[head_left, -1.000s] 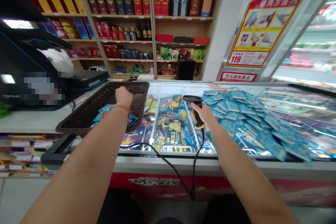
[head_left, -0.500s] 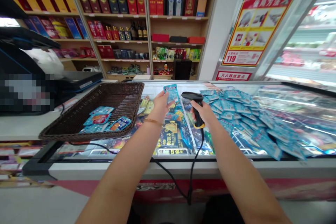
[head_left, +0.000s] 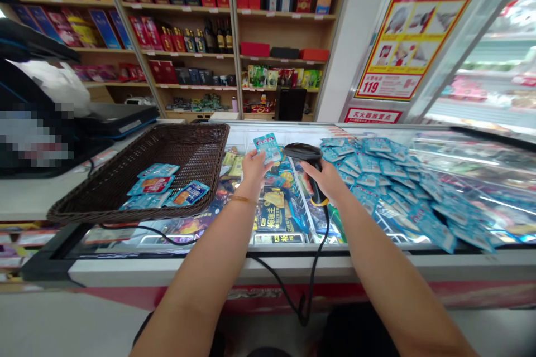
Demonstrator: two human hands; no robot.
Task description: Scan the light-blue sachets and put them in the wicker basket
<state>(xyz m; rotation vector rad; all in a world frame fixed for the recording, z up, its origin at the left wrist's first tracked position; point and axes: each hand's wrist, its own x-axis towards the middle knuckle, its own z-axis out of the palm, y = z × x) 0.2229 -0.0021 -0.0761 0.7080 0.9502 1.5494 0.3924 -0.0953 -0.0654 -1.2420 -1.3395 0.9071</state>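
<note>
Pinched in my left hand (head_left: 253,168) is a small blue snack packet (head_left: 268,148), its printed face turned up toward me. My right hand (head_left: 323,179) is wrapped around the handle of a black barcode scanner (head_left: 303,152), whose head points left at the packet with a small gap between them. From the scanner's base a black cable (head_left: 313,279) loops down over the freezer front. To the left, a brown wicker basket (head_left: 138,150) holds several similar packets (head_left: 151,185). A large heap of blue packets (head_left: 377,164) lies on the glass to the right.
Beneath both hands is a glass-topped chest freezer (head_left: 167,268) with bagged goods inside. A dark checkout machine (head_left: 33,83) stands at the left on a counter. Shelves of boxes and bottles (head_left: 218,39) line the back, and a red and yellow poster (head_left: 414,39) hangs at the right.
The packet in my left hand has moved slightly left and tilted flatter. The scanner head has shifted a little left as well. My view has dipped slightly.
</note>
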